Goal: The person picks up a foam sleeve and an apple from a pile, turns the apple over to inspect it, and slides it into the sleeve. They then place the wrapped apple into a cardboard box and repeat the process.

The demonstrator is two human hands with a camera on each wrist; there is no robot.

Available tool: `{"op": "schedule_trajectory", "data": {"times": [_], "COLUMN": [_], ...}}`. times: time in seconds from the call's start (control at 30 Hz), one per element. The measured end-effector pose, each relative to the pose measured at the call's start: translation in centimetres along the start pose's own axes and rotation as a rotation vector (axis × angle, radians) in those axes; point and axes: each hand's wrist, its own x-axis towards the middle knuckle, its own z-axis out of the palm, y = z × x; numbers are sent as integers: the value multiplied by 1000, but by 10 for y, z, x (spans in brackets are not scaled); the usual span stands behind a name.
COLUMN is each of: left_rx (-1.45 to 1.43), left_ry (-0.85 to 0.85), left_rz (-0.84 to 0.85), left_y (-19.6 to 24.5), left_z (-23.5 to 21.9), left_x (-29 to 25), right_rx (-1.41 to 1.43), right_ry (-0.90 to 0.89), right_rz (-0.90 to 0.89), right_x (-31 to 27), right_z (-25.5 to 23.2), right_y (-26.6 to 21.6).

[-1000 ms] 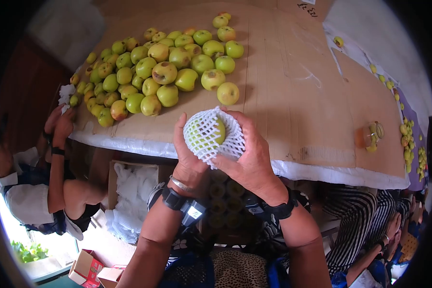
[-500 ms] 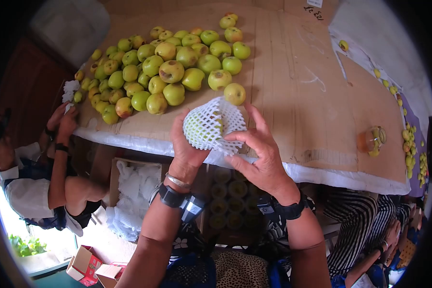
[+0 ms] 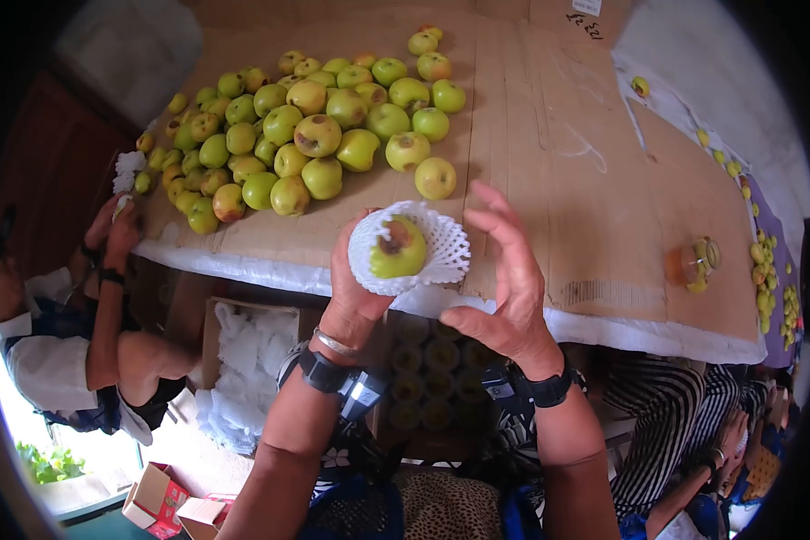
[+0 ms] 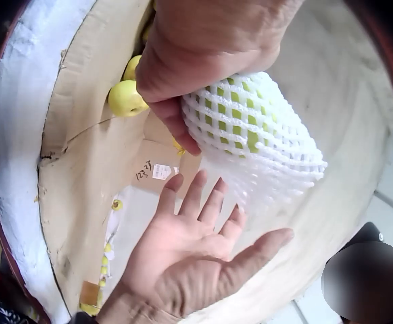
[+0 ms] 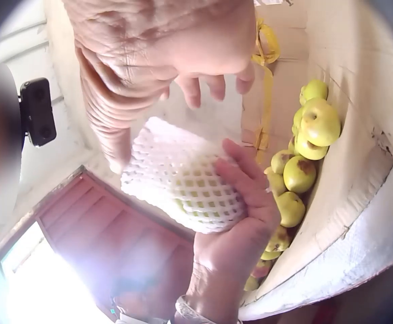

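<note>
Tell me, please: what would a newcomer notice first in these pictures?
A pile of greenish apples draws the eye, spread over the left part of the brown cardboard. In front of it, the left hand holds an apple with a brown patch, inside a white foam net. Beside it, the right hand is open.

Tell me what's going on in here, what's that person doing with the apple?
A person is holding a green apple in their left hand, with a stretchy-looking white net around it. You can see a brown patch on the apple through the net's open end. Their right hand is next to it, fingers apart, not gripping anything. A big heap of apples without nets sits on the cardboard in front of them.
</note>
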Motion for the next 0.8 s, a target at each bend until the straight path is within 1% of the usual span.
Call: {"op": "schedule_trajectory", "data": {"times": [0.07, 0.1, 0.2, 0.23, 0.27, 0.33, 0.4, 0.43, 0.47, 0.5, 0.53, 0.57, 0.6, 0.63, 0.67, 0.7, 0.77, 0.8], "left_rx": [-19, -6, 118, 118, 112, 65, 156, 82, 59, -10, 166, 95, 24, 27, 55, 84, 109, 107], "left_ry": [7, 56, -83, 15, 112, 176, 2, -162, -206, -84, 82, 61, 37, 50, 7, 4, -2, -4], "left_rz": [8, 18, 92, 48, 3, -88, -36, -56, -44, -66, -167, -186, -209, -206, -181, -137, -76, -56], "left_y": [-4, -5, -14, -16, -19, -19, -21, -20, -20, -22, -20, -16, -12, -7, -6, -7, -14, -17], "left_z": [0, -2, -5, -4, -4, -9, -3, -2, -5, -18, -8, 1, 8, 13, 10, 14, 21, 23], "left_x": [-2, -2, -7, -8, -9, -3, -12, -8, -5, 1, 3, 1, 0, -1, 0, -1, -5, -7], "right_rx": [24, -36, -344, -344, -344, -335, -308, -281, -227, -176, -133, -50, -221, -156, -90, -335, -174, -128], "right_ry": [-18, -38, -149, -141, -171, -226, -181, -169, -156, -147, -140, -186, -185, -128, -68, -117, -71, -84], "right_rz": [126, 155, 103, 93, 84, 60, 60, 48, 69, 91, 121, 297, 167, 200, 237, 150, 244, 248], "right_x": [-1, -3, -4, -5, -5, -4, -8, -8, -8, -9, -7, -5, -5, -6, -6, -4, -4, -5], "right_z": [7, 10, 14, 15, 13, 13, 13, 15, 18, 19, 23, 24, 24, 25, 27, 22, 25, 26], "right_y": [-5, 2, 7, 6, 7, 10, 16, 19, 21, 23, 20, 15, 19, 20, 21, 21, 21, 23]}}
